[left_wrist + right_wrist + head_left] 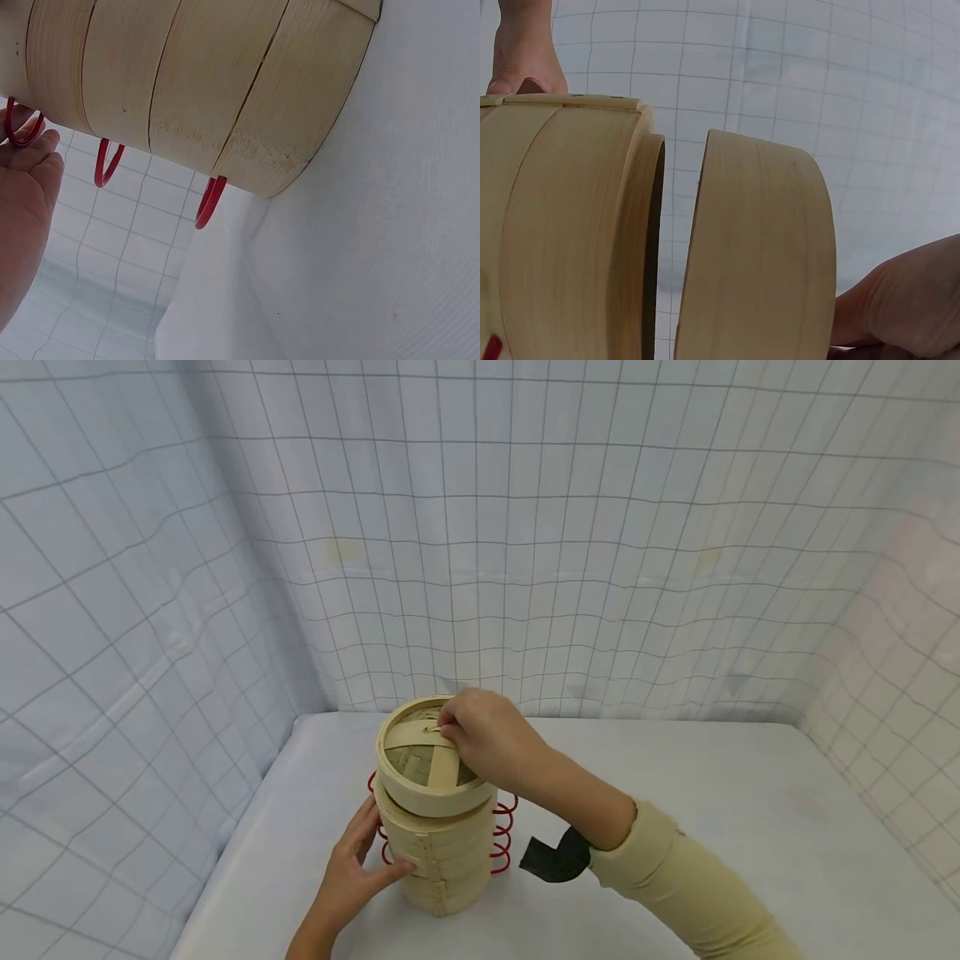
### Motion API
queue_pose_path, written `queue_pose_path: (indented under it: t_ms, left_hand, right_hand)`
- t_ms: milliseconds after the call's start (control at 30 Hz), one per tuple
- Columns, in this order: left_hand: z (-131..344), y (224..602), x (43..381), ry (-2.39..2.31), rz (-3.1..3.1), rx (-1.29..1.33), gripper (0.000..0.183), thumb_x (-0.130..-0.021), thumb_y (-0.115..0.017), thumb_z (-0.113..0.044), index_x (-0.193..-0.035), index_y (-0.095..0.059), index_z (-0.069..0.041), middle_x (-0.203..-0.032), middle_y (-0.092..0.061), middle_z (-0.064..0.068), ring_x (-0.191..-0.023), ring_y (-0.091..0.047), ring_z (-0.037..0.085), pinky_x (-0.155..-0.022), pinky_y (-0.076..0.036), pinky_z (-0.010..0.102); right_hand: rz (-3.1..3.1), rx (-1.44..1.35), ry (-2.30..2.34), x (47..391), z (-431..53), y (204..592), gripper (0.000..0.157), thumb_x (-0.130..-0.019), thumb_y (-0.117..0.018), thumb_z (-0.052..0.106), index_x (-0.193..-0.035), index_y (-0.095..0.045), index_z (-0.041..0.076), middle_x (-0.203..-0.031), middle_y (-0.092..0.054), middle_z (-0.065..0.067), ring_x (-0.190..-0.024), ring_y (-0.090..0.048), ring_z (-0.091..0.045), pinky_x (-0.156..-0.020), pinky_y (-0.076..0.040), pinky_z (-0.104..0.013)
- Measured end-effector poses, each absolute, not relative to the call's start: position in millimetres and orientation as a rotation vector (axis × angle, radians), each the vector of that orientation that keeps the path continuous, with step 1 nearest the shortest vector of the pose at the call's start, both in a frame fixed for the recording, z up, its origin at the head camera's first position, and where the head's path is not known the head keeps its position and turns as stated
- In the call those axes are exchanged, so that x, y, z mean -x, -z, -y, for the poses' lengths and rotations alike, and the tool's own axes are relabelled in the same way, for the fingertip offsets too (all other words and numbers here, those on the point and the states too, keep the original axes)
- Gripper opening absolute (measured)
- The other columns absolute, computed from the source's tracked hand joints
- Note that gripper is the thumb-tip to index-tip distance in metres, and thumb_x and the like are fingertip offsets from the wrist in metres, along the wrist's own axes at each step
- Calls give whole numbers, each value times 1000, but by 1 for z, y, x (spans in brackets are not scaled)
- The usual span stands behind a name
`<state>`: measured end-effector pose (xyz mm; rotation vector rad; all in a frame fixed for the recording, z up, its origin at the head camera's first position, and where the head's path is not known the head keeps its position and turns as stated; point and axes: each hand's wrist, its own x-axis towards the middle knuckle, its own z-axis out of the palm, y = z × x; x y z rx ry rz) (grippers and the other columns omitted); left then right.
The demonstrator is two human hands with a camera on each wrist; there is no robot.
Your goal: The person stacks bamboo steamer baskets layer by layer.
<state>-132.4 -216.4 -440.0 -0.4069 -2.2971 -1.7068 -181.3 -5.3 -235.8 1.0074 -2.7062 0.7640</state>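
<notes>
A stack of bamboo steamer baskets [453,868] stands upright on the table, with red loop handles [211,202] down its sides. My right hand [495,739] pinches the strap at the top of the woven bamboo lid [431,799]. The right wrist view shows a gap between the lid [761,247] and the top basket [577,217], so the lid is raised off it. My left hand [347,877] grips the stack's left side, thumb across the front. Its fingers lie by an upper red loop in the left wrist view. What the baskets contain is hidden.
The white table [675,793] stretches to both sides of the stack. White cloth walls with a grid pattern [525,543] enclose the back and sides. A dark strap end [555,860] sticks out from the right wrist, beside the stack.
</notes>
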Motion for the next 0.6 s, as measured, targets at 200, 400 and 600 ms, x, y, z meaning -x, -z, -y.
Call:
queue_pose_path:
  t_ms: [200,400,600]
  left_hand:
    - [216,441,133,1697,2312,391,87,-67,-81,-5,-141,-37,-13,-148,-23,7,-130,-24,3,-97,-24,13]
    - [217,439,133,1683,2335,378,87,-67,-81,-6,-141,-37,-15,-147,-24,6,-133,-24,17,-101,-26,32]
    - [217,439,133,1686,2331,390,87,-68,-81,-7,-142,-35,-16,-148,-22,4,-133,-23,20,-101,-25,38]
  right_hand:
    - [2714,-999,-743,181,11,238,11,-89,-57,2,-82,-65,5,-83,-57,-2,-79,-51,-14,-67,-46,-24]
    - [2730,-990,-721,180,13,241,12,-89,-57,2,-81,-65,5,-83,-57,-1,-79,-52,-14,-67,-46,-25]
    - [2747,-982,-704,179,15,244,12,-90,-56,3,-83,-65,6,-84,-58,-2,-80,-52,-14,-67,-46,-25]
